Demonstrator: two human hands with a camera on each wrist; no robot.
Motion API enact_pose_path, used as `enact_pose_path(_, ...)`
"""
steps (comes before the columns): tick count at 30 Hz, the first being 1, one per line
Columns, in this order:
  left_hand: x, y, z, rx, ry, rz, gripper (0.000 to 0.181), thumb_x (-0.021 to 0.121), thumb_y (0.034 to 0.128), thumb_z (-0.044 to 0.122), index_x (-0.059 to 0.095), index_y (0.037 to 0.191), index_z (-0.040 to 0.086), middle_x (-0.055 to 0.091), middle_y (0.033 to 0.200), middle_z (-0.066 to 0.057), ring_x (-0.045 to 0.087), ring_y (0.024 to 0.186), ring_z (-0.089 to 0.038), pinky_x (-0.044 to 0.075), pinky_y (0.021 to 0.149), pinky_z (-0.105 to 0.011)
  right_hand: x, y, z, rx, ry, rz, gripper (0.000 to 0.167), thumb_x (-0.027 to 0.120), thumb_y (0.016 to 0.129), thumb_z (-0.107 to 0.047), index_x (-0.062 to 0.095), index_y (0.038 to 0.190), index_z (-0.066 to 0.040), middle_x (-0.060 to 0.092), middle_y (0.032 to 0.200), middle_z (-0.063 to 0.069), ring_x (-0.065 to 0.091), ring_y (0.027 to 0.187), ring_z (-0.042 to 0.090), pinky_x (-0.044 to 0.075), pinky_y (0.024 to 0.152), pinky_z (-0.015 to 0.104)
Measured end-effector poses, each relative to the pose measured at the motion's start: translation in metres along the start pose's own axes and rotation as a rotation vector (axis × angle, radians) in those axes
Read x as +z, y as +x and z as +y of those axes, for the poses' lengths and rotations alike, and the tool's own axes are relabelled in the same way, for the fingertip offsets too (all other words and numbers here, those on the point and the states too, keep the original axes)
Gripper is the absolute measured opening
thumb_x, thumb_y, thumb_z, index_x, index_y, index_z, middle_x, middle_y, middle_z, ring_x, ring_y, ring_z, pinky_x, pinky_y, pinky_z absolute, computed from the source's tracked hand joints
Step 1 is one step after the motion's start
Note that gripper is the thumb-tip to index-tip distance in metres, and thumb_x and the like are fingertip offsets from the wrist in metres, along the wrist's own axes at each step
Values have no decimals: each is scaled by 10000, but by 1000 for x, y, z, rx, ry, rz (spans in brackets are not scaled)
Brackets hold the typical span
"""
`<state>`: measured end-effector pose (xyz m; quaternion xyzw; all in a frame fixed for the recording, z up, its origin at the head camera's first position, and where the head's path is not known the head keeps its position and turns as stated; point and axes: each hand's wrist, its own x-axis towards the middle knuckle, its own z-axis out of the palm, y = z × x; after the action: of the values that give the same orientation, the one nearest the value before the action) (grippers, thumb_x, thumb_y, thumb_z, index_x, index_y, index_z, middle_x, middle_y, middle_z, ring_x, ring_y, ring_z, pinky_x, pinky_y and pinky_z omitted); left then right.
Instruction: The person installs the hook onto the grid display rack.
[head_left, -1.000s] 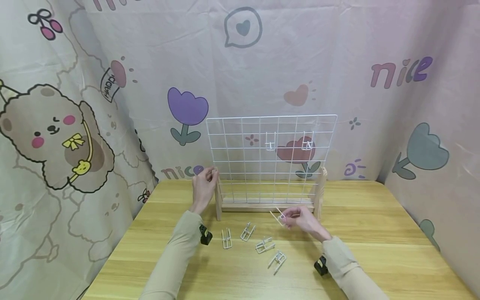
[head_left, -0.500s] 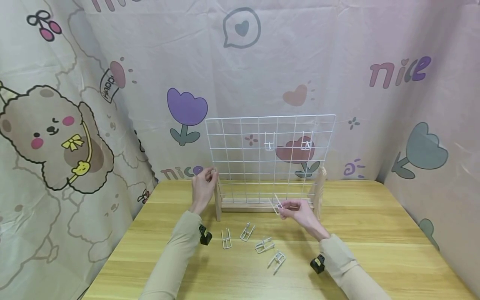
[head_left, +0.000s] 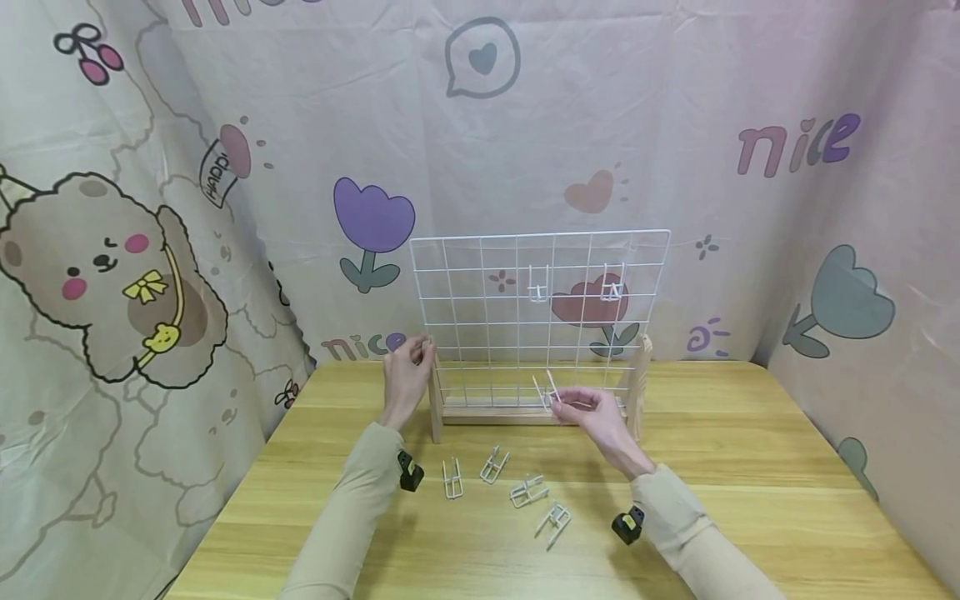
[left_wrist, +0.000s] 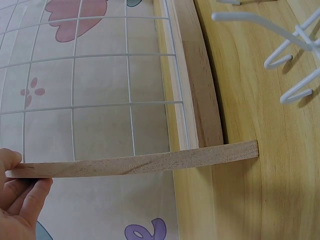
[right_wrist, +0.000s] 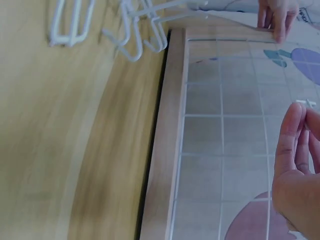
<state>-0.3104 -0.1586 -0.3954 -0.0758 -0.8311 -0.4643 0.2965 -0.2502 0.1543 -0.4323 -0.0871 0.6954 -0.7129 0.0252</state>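
A white wire grid panel [head_left: 480,322] stands upright in a wooden base. My left hand [head_left: 406,375] pinches the top of the left wooden side post [left_wrist: 135,163] between thumb and fingers. With its fingertips, my right hand [head_left: 600,421] holds a white wire hook [head_left: 542,393], prongs pointing up, in front of the grid's lower part. In the right wrist view only a small tip of this hook [right_wrist: 306,102] shows past the fingers. On the grid's upper right hang two similar hooks, one near the centre [head_left: 538,285] and one farther right [head_left: 612,285].
Several loose white hooks lie on the wooden table [head_left: 712,467] in front of the rack, among them one at the left [head_left: 453,483] and one nearest the front [head_left: 553,523]. A printed curtain [head_left: 487,150] hangs close behind the rack.
My right hand has lifted the hook from just above the table, moving up and slightly left to the front of the grid's lower part. The left hand stays on the post.
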Motion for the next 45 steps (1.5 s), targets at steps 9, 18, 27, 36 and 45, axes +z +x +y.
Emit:
enact_pose_path(9,0,1,-1,5,-2,-1,291,644,968,62,648,1197,-117,709,1120,-292,727,1034,-394,614,878,-449,13,3,-10,-46,79,8,407,673,893,47,536,1239,213,716,866,-76,716,780,59,636,816,252)
enact_pose_path(18,1,0,-1,17,13,3,285,641,972,67,654,1193,-111,715,1110,-287,730,1028,-393,618,872,-462,31,7,-23,-130,159,25,380,668,882,85,541,1205,241,738,912,-2,726,763,77,641,798,253)
enact_pose_path(27,0,0,0,26,25,16,276,650,968,78,666,1177,-102,727,1085,-281,739,1004,-389,622,860,-470,48,13,-34,-130,180,52,412,671,901,51,523,1245,224,766,922,-34,729,774,84,637,830,267)
enact_pose_path(36,0,-1,1,31,23,15,281,645,967,70,660,1177,-115,728,1073,-287,737,1002,-398,623,859,-491,62,19,-44,-146,235,77,324,668,899,63,588,1195,167,763,945,13,731,766,96,636,818,248)
enact_pose_path(45,3,0,-2,62,47,44,256,636,953,46,671,1143,-122,728,1041,-301,746,951,-409,637,804,-461,75,30,-55,-177,318,74,324,626,906,109,549,1204,210,737,903,-29,728,773,108,637,802,236)
